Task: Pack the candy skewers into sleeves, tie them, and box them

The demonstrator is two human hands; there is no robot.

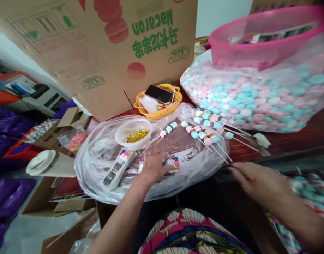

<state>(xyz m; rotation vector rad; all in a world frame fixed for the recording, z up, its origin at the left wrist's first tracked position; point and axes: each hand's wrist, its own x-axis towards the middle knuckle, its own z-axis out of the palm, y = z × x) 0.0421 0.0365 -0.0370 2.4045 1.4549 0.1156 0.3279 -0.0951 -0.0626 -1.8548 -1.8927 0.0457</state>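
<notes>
My left hand (154, 164) lies palm down on the clear plastic sheet (98, 132), fingers spread and thumb apart. Beside its thumb is a printed wrapper (173, 161) with several white sticks (185, 154). A stack of printed wrappers (118, 168) lies left of that hand. Beyond it sit a candy skewer (168, 129) and a white bowl (119, 135) of gold twist ties (137, 135). My right hand (257, 180), smeared by motion, hangs at the table's front edge, its fingers bent and partly hidden. Several candy skewers (201, 133) lie just beyond it.
A large carton (111, 67) stands at the back. A yellow basket (143, 112) holds a phone (159, 94). On the right, a pink basket (246, 53) rests on a big bag of candies (241, 95). A lidded cup (58, 164) stands at the left edge.
</notes>
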